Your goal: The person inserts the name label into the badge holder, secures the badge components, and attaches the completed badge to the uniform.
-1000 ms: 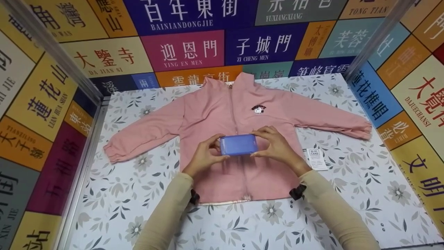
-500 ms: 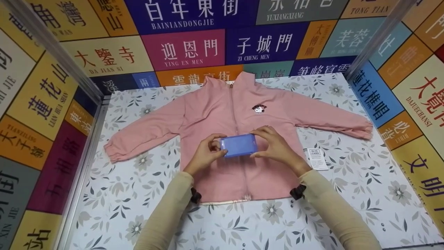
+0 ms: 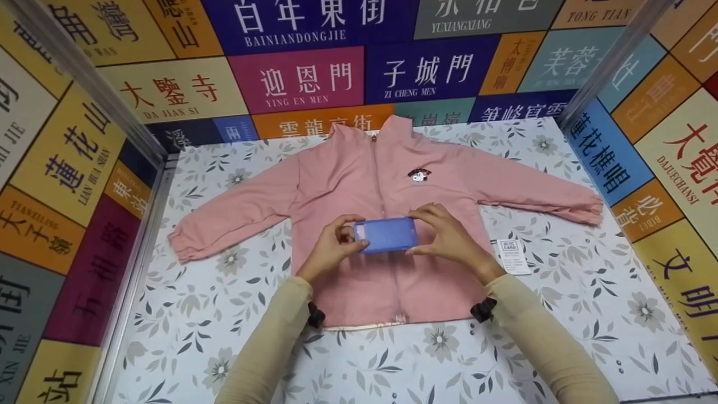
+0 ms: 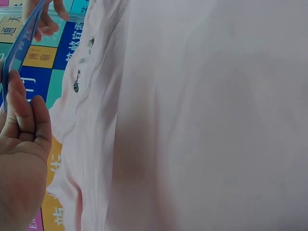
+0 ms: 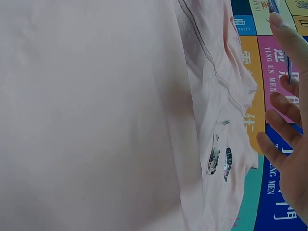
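My left hand (image 3: 332,247) pinches the left end of a thin, blue, see-through rectangular case (image 3: 386,234), thumb on its lower left corner. At the other end my right hand (image 3: 449,238) grips the case between thumb and fingers. The case is held above a pink zip-front jacket (image 3: 348,292), spread flat with both sleeves out and a small dog-like patch (image 3: 418,175) on the chest. In the left wrist view the case (image 4: 20,45) appears nearly edge-on beside my left hand (image 4: 24,159). The right wrist view has my right hand (image 5: 293,106) with several fingers spread.
A white printed card (image 3: 511,257) lies beside the jacket's right side on the floral-patterned tabletop (image 3: 561,314). Colourful panels (image 3: 308,78) with large lettering wall in the back and both sides. Metal posts (image 3: 123,95) stand at the back corners.
My left thumb has come up from the case's lower edge onto its front corner. A paler patch now shows near the case's upper left. The jacket and white card stay put.
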Demonstrator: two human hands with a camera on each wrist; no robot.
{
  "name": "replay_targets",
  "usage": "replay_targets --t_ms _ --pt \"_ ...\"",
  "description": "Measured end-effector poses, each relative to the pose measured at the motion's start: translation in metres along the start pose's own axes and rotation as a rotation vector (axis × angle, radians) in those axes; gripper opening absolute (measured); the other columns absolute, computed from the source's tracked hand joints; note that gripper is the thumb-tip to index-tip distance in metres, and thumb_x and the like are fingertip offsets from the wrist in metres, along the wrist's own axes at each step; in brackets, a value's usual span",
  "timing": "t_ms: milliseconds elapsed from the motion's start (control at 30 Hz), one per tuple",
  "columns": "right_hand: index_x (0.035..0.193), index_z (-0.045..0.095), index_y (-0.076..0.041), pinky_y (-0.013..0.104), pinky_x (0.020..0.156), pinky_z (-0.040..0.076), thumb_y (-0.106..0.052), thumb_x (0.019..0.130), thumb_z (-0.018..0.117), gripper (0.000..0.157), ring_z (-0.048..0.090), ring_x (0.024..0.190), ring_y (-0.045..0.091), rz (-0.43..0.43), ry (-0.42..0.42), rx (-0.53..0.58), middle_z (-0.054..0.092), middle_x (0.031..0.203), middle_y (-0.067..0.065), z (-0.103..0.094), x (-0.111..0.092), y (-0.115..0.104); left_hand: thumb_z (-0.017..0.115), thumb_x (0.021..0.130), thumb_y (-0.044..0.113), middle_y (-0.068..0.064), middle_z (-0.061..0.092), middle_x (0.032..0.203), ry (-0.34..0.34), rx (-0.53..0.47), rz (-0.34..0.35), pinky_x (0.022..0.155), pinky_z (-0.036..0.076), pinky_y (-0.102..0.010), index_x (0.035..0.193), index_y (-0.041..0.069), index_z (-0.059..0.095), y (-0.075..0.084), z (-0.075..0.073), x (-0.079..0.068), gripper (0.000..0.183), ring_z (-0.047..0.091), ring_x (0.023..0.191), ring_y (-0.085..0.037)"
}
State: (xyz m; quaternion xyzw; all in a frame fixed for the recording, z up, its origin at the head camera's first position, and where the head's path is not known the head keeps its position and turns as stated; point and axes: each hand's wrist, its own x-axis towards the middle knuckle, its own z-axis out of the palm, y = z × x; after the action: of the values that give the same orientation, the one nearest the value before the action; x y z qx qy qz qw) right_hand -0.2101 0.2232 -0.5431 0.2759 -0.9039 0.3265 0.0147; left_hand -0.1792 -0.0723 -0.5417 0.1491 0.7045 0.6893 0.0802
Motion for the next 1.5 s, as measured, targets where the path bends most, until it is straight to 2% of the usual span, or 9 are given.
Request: replay_targets --t_ms 133,233,333,600,767,967,1133,1233,1500 --pt "0.135 0.061 -0.023 0.045 0.110 0.041 -0.037 0.061 0.094 0.082 0.048 0.125 0.020 -0.016 0.002 0.025 0.058 0.131 0.003 -0.001 0.001 0.001 0.080 0.078 0.000 -0.005 0.060 0.078 -0.004 0.048 -0.036 0.067 0.047 -0.017 0.132 0.001 0.056 -0.013 0.000 0.003 0.060 0.052 0.073 -0.012" --pt "0.134 0.061 -0.022 0.046 0.110 0.040 -0.035 0.061 0.094 0.082 0.048 0.125 0.021 -0.027 0.012 0.034 0.058 0.131 0.003 -0.001 0.000 0.001 0.085 0.074 0.003 -0.013 0.065 0.089 -0.016 0.088 -0.055 0.071 0.051 -0.020 0.136 0.007 0.055 -0.024 -0.001 0.006 0.069 0.054 0.080 -0.014" --pt "0.134 0.061 -0.021 0.046 0.111 0.040 -0.036 0.061 0.094 0.082 0.048 0.125 0.021 -0.026 0.016 0.034 0.058 0.131 0.003 -0.001 0.000 0.001 0.088 0.070 0.005 -0.018 0.064 0.094 -0.031 0.136 -0.057 0.072 0.050 -0.020 0.139 0.007 0.053 -0.024 0.000 0.005 0.077 0.053 0.083 -0.018" --pt "0.135 0.060 -0.020 0.048 0.113 0.039 -0.033 0.061 0.094 0.083 0.049 0.126 0.022 -0.018 0.009 0.043 0.058 0.132 0.004 -0.001 -0.002 0.003 0.089 0.068 0.007 -0.007 0.067 0.099 -0.045 0.278 -0.039 0.070 0.048 -0.020 0.140 0.011 0.054 -0.023 0.000 0.005 0.080 0.055 0.082 -0.017" --pt "0.139 0.056 -0.023 0.050 0.115 0.037 -0.036 0.063 0.093 0.086 0.047 0.130 0.022 0.008 -0.030 0.053 0.055 0.136 0.003 -0.003 -0.001 0.002 0.089 0.069 0.008 -0.009 0.067 0.099 -0.028 0.287 -0.007 0.071 0.049 -0.025 0.137 0.009 0.057 -0.023 0.000 0.005 0.075 0.056 0.081 -0.018" --pt "0.142 0.053 -0.026 0.055 0.114 0.037 -0.042 0.065 0.091 0.087 0.045 0.132 0.024 0.035 -0.087 0.065 0.052 0.140 0.002 -0.005 -0.002 0.001 0.089 0.069 0.008 -0.008 0.065 0.097 -0.022 0.307 0.002 0.070 0.048 -0.021 0.136 0.013 0.059 -0.022 0.000 0.004 0.073 0.056 0.080 -0.016" --pt "0.137 0.059 -0.022 0.053 0.115 0.036 -0.034 0.063 0.094 0.083 0.047 0.131 0.023 0.036 -0.076 0.102 0.054 0.137 0.002 -0.006 -0.002 0.002 0.090 0.068 0.011 -0.007 0.067 0.097 -0.017 0.332 0.004 0.070 0.049 -0.021 0.134 0.016 0.061 -0.020 0.000 0.004 0.073 0.058 0.079 -0.013" --pt "0.136 0.061 -0.024 0.054 0.114 0.035 -0.033 0.062 0.094 0.081 0.048 0.129 0.023 0.036 -0.063 0.114 0.055 0.135 0.002 -0.006 -0.002 0.004 0.090 0.067 0.010 -0.006 0.069 0.095 -0.010 0.348 0.009 0.068 0.050 -0.023 0.133 0.016 0.062 -0.020 0.000 0.004 0.073 0.058 0.078 -0.013" --pt "0.135 0.062 -0.025 0.055 0.112 0.037 -0.035 0.062 0.094 0.080 0.049 0.126 0.023 0.028 -0.045 0.112 0.056 0.132 0.002 -0.005 -0.003 0.008 0.092 0.065 0.013 -0.006 0.069 0.090 0.008 0.345 0.036 0.072 0.053 -0.037 0.131 0.016 0.064 -0.020 -0.002 0.005 0.072 0.058 0.078 -0.013"
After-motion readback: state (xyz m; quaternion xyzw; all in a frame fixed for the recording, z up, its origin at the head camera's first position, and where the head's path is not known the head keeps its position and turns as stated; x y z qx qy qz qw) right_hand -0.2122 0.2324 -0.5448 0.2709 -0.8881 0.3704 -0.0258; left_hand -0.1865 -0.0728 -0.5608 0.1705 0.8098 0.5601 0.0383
